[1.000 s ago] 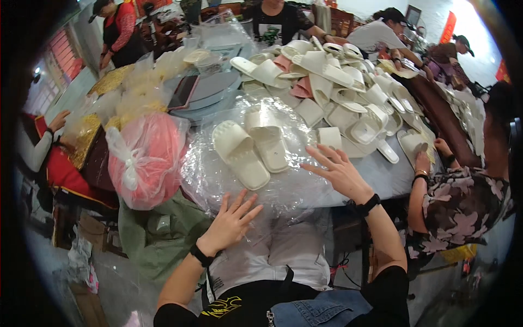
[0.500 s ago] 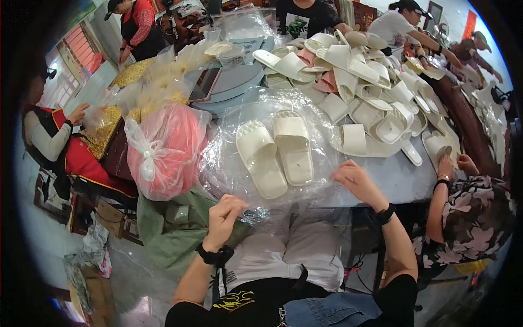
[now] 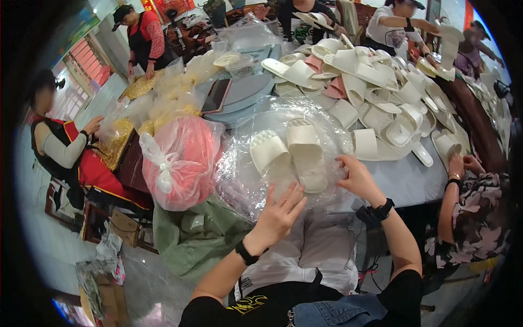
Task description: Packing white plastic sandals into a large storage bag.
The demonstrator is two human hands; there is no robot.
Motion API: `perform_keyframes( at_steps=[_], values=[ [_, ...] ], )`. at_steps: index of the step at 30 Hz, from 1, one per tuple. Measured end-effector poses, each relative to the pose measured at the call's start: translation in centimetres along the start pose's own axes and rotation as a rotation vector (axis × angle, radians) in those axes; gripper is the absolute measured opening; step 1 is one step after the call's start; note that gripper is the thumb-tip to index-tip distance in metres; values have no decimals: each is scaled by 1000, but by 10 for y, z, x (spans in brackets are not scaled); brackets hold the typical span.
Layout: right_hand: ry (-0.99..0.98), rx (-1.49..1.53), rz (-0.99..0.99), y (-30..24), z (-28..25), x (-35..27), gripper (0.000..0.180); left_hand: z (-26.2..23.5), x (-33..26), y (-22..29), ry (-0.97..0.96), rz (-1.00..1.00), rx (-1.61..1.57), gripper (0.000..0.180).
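Note:
A pair of cream slide slippers lies side by side on the table in front of me, the left slipper (image 3: 268, 152) and the right slipper (image 3: 305, 147) with straps away from me. Crinkled clear plastic (image 3: 234, 163) spreads around them; whether it also covers them I cannot tell. My left hand (image 3: 277, 213) rests with spread fingers on the near edge of the plastic, over the left slipper's heel, which it hides. To the right of the pair, my right hand (image 3: 357, 177) is at the plastic's edge, thumb and forefinger apart.
A heap of slippers (image 3: 376, 92) covers the right back. Left of the plastic sits a tied bag of pink stuff (image 3: 182, 163); behind it are a phone (image 3: 217, 96) and bags of yellow pieces (image 3: 169, 103). A co-worker's hands (image 3: 463, 163) hold a slipper at the right.
My left hand has moved right and forward, opening from closed fingers to lie flat by the left slipper's heel. The right hand's fingers have spread at the plastic's edge. The view has shifted slightly.

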State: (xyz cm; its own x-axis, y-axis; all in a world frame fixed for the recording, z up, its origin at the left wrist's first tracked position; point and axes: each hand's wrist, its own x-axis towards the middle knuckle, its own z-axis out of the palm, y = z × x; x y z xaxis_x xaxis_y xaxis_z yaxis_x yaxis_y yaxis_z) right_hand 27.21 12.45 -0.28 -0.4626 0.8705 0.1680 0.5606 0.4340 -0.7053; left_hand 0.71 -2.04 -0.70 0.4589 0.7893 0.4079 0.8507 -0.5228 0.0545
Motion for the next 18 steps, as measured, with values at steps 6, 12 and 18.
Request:
perform_keyframes(
  at_steps=[6, 12, 18],
  values=[
    [88, 148, 140, 4, 0, -8, 55, 29, 25, -4, -7, -72, -70, 64],
    [-116, 509, 309, -26, -17, -8, 19, 32, 27, -3, -24, -139, -79, 102],
    [-180, 1096, 257, -82, -12, -19, 22, 19, 31, -1, 206, -278, -271, 92]
  ],
)
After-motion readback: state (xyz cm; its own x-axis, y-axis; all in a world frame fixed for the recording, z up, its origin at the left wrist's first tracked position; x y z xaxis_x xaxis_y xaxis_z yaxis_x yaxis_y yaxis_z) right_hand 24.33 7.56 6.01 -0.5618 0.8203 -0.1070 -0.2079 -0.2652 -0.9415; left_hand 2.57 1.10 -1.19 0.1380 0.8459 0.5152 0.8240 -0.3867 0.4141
